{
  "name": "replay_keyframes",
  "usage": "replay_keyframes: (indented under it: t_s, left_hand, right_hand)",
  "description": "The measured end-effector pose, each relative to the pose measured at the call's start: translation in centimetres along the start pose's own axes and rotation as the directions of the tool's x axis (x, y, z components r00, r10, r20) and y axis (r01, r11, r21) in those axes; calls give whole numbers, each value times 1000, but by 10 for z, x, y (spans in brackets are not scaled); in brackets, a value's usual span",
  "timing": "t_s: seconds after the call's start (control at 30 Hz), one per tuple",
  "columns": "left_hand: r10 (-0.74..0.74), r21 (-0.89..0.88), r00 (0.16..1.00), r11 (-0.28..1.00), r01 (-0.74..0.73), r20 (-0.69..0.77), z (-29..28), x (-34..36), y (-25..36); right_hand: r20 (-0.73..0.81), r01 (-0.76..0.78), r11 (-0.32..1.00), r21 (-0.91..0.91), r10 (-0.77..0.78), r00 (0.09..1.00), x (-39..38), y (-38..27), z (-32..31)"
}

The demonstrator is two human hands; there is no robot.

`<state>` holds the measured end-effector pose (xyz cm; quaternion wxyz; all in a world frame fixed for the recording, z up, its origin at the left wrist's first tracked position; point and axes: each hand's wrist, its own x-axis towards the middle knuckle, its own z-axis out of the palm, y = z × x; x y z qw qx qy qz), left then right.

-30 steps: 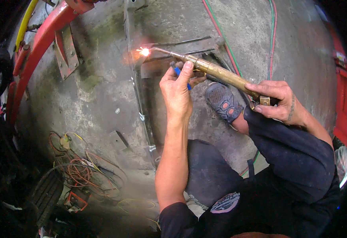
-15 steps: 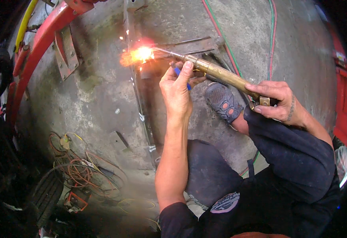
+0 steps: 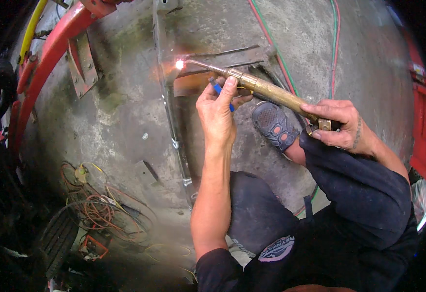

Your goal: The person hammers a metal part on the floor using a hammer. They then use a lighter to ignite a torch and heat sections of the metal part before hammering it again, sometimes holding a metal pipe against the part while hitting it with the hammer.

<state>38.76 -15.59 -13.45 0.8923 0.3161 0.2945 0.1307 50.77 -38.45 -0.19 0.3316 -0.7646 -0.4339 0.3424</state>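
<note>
A long brass gas torch (image 3: 274, 92) slants across in front of me, its thin nozzle pointing up and left. My right hand (image 3: 338, 121) is closed round its rear end, by the valve. My left hand (image 3: 217, 109) pinches the torch near its front collar, thumb on top. A slim blue pen-like stick (image 3: 216, 86) is also tucked in that hand's fingers. At the nozzle tip a small bright flame spot (image 3: 179, 64) glows beside a long, narrow steel bar (image 3: 171, 126) on the floor. Glare hides exactly where the flame meets the metal.
A flat steel piece (image 3: 232, 57) lies behind the torch. Green and red hoses (image 3: 278, 53) run along the floor at right. A red frame (image 3: 47, 63) curves at far left, with tangled cords (image 3: 98, 209) nearer me. My shoe (image 3: 274, 126) is below the torch.
The large orange burst and flying sparks at the nozzle have shrunk to a small bright spot with faint orange haze. Both hands and the torch stay almost in place.
</note>
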Motion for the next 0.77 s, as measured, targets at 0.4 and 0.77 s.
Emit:
replay_keyframes:
  t_s: [0.4,0.77]
  left_hand:
    - [-10,-12,1000,1000,10,1,2,0,2]
    - [-9,32,1000,999,9,-2,0,0,2]
  right_hand:
    - [-4,15,1000,-19,-15,1000,0,-1,0]
    - [6,-4,1000,-3,4,1000,1,0,0]
